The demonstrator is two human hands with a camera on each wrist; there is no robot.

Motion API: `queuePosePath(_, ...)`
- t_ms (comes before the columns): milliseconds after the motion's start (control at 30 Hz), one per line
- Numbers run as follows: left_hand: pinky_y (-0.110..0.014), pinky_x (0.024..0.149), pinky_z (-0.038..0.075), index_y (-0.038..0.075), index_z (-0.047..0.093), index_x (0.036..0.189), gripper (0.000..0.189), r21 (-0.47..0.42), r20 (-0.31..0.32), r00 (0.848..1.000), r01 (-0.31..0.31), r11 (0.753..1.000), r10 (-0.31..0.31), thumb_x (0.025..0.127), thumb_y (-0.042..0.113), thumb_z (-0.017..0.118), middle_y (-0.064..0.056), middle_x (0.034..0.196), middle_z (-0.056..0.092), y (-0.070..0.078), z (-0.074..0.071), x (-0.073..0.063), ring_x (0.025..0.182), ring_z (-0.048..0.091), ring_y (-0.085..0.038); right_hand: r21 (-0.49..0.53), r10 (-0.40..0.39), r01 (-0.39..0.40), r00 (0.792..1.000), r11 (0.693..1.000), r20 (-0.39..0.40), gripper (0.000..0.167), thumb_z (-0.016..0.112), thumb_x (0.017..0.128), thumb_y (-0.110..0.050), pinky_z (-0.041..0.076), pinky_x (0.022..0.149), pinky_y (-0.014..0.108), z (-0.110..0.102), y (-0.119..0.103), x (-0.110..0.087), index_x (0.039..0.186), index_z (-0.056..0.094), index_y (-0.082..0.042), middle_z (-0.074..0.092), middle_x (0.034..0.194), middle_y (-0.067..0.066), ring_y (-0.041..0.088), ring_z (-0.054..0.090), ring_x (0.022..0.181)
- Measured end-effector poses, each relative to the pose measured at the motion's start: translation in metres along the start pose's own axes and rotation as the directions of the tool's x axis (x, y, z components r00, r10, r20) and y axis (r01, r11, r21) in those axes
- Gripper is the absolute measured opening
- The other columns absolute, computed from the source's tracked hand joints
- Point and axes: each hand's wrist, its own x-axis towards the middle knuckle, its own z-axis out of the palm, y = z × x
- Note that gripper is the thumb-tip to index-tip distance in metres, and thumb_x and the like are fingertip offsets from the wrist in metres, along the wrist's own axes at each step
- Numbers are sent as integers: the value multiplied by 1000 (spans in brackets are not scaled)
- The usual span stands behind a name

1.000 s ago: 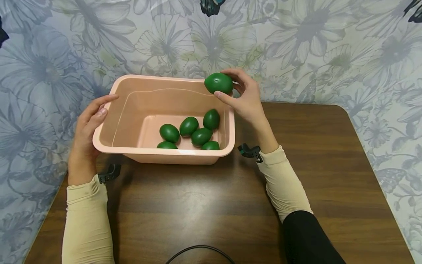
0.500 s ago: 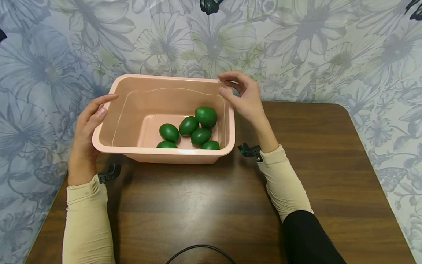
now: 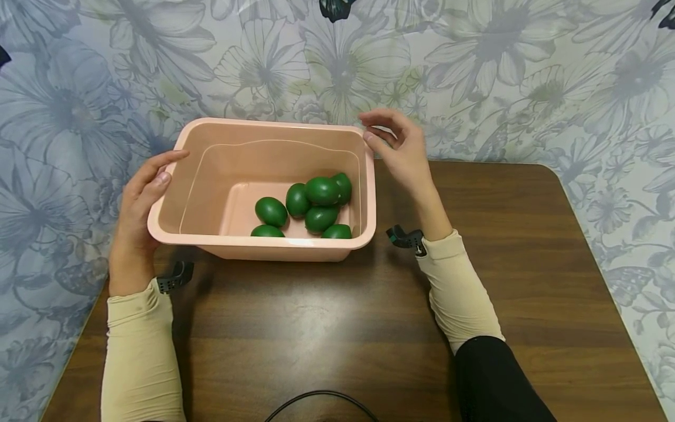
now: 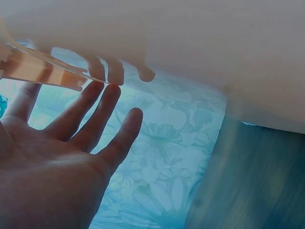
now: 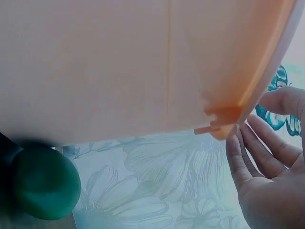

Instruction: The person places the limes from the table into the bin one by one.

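A pale pink plastic tub (image 3: 227, 164) is above the brown table, its opening towards me. My left hand (image 3: 138, 217) grips its left rim, thumb and forefinger at the edge. In the left wrist view, other fingers (image 4: 107, 98) stretch out below the rim. Several smooth green egg-shaped fruits (image 3: 270, 211), like avocados, lie in the tub, mostly towards the right, one on top of others. At the tub's back right corner is my right hand (image 3: 403, 155), fingers loosely bent, nothing held. Its fingertips are close to the rim; contact is unclear.
A round green thing (image 5: 46, 182) shows below the tub in the right wrist view. A black cable (image 3: 321, 393) curves at the near edge of the wooden table (image 3: 506, 281). Flower-patterned wallpaper (image 3: 474, 76) stands behind. Both wrists carry small black devices (image 3: 176, 277).
My right hand has let the green fruit drop into the tub, where it rolled onto the others. Then the hand shifted slightly right to the rim. The left hand stays put.
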Motion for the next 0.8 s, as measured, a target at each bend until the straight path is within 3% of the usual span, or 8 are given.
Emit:
queuePosePath(200,-30,91,58,-6,52,149,51,-15,24,1000,-5,1000,6,103,15,55,-21,151,51,0,-1,0,123,59,-29,62,43,-40,998,997,-42,29,71,95,6,54,107,40,-14,20,4,124,69,8,71,124,20,32,67,119)
queuePosePath(367,-31,93,58,-8,50,150,52,-13,12,1000,-11,1000,11,103,15,55,-23,151,51,1,0,0,124,58,-31,100,80,-74,995,992,-60,30,72,95,5,55,105,37,-23,33,5,124,69,9,71,125,23,35,66,119)
queuePosePath(800,-32,93,57,-8,50,150,53,0,-2,1000,-7,1000,7,103,15,56,-24,152,51,-1,0,0,123,59,-30,45,170,-167,983,985,-64,31,72,97,3,56,101,31,-38,54,0,127,68,8,73,125,24,32,71,116)
